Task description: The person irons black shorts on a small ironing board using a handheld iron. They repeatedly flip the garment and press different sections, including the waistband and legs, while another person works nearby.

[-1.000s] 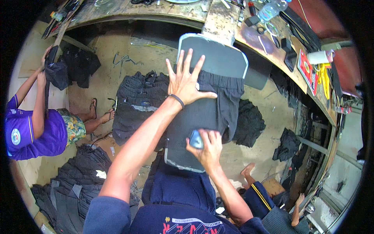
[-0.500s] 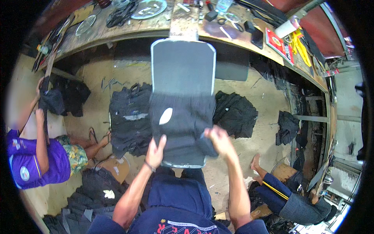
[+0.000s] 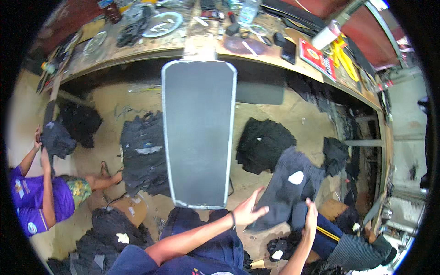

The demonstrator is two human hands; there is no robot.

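A black fabric piece [image 3: 286, 195] with a white leaf-shaped patch [image 3: 295, 178] is off to the right of the board, spread out in the air or over the floor; I cannot tell its height. My right hand [image 3: 311, 217] is at its near right edge, seen side-on, and seems to grip it. My left hand [image 3: 249, 210] has its fingers and thumb spread beside the piece's near left edge and holds nothing. In front of me the long grey board [image 3: 198, 133] with a pale rim lies bare, reaching from the workbench toward my legs.
The wooden workbench [image 3: 137, 48] curves across the far side, bearing a plate [image 3: 162, 24], a bottle [image 3: 249, 13] and a phone [image 3: 288, 51]. Black cloth piles [image 3: 144, 153] lie on the floor around me. A person in purple [image 3: 46, 192] works at left; another person [image 3: 357, 250] sits at right.
The black piece has come off the board and moved to the right. My left hand has let go of it and swung right; my right hand has moved right and nearer me.
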